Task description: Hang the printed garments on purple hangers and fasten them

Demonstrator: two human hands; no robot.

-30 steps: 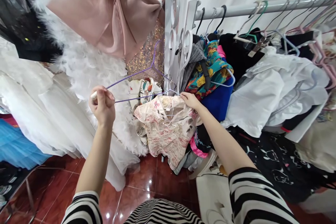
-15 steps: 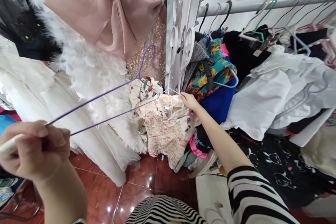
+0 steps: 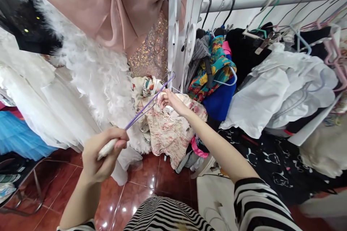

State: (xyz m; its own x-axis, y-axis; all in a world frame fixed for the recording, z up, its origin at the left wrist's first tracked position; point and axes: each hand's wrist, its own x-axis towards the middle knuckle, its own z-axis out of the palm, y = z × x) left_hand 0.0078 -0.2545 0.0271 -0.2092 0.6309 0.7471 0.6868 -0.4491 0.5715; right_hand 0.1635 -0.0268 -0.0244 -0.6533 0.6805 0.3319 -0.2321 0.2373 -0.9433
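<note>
Fingers (image 3: 119, 133) of the left hand (image 3: 93, 154), left of centre in the lower half of the frame, are folded tight round a pale piece (image 3: 108, 148) and the near end of a purple hanger (image 3: 142, 109); holding it there presumably lets its length slant freely toward the centre. Its far end meets the white frame (image 3: 171, 39) in view; whether it touches is unclear.

Near that end, the right hand (image 3: 175, 101) is at the neckline of a floral top (image 3: 168, 139), its fingers loosely curled; I cannot tell whether they grip cloth or hanger. The top is at mid-frame, seemingly hung from the white frame, so its body drapes down over the red floor (image 3: 141, 184).

At upper right, garments hang by hooks along a rail (image 3: 244, 4), probably to stay apart and reachable.
</note>
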